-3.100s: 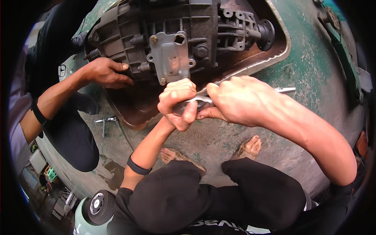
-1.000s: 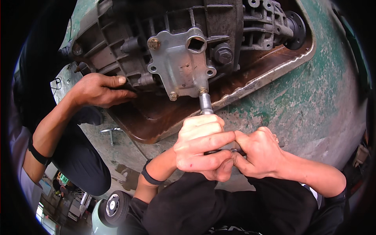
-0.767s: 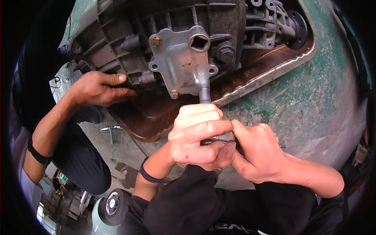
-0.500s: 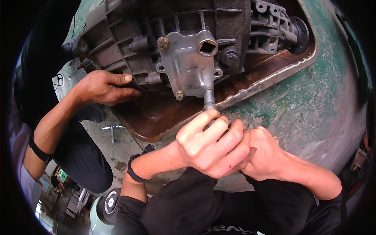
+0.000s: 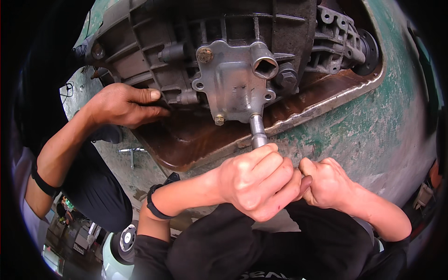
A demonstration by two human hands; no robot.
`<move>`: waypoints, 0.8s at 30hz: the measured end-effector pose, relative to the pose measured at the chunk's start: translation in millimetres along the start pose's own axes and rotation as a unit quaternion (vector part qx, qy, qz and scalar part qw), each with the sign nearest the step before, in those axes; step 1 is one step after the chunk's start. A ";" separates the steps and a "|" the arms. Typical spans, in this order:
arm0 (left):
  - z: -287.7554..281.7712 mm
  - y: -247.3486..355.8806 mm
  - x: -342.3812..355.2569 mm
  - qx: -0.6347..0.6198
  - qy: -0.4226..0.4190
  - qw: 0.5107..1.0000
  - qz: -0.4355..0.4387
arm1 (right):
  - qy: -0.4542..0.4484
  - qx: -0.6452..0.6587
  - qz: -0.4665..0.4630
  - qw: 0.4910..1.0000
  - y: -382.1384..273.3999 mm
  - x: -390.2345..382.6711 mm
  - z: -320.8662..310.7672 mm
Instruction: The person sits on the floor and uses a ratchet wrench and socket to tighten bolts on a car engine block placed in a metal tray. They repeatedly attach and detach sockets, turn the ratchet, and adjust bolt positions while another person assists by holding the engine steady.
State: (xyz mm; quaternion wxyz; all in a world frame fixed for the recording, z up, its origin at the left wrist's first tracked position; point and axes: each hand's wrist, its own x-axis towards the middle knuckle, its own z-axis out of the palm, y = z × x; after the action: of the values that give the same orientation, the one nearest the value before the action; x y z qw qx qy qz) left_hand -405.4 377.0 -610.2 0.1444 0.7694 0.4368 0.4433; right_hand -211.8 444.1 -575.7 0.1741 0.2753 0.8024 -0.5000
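Head view: left hand (image 5: 259, 182) curled shut round the socket tool (image 5: 257, 133), whose tip meets the lower right corner of the metal cover plate (image 5: 233, 88) on the gearbox casing (image 5: 289, 32). Right hand (image 5: 331, 182) curled in, knuckles up, touching or almost touching the left fingers; whatever it grips, if anything, is hidden.

Risks, as judged: socket is a little tilted on the corner, so a sideways pull could make it ride off the fastener or round its edges. Should it slip, left knuckles are near the tray rim (image 5: 326, 101) and could strike it. Casing shape looks uneven; hard pushing might rock it, with the co-worker's hand (image 5: 132, 105) tucked at its lower left, fingertips liable to a pinch.

Around: two rusty bolts on the plate, upper left (image 5: 204, 54) and lower left (image 5: 219, 120). Square-holed boss (image 5: 265, 67) juts out above the tool, large hex plug (image 5: 286, 74) beside it; both crowd the plate's right side. Rim runs close behind the shaft, limiting swing that way. T-shaped tool (image 5: 132, 150) on the floor (image 5: 354, 126), left, well apart from both hands. Wheel (image 5: 127, 240) lower left.
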 end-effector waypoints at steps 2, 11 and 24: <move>1.7 3.5 0.9 0.006 0.045 0.998 -0.048 | -0.024 -0.075 -0.033 0.996 4.1 -2.6 -27.2; 11.1 -24.4 25.5 -0.151 -0.062 0.986 0.042 | 0.186 0.178 -0.070 0.964 -15.7 8.5 10.5; 6.7 -9.3 0.1 -0.100 0.125 0.986 -0.041 | -0.003 -0.155 -0.048 0.987 -12.0 10.3 -53.0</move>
State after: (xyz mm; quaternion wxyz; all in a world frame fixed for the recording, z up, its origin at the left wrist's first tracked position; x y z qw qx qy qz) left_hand -405.0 383.6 -619.6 0.1829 0.6711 0.4362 0.5708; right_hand -227.6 490.3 -549.6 0.1929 0.2042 0.8820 -0.3783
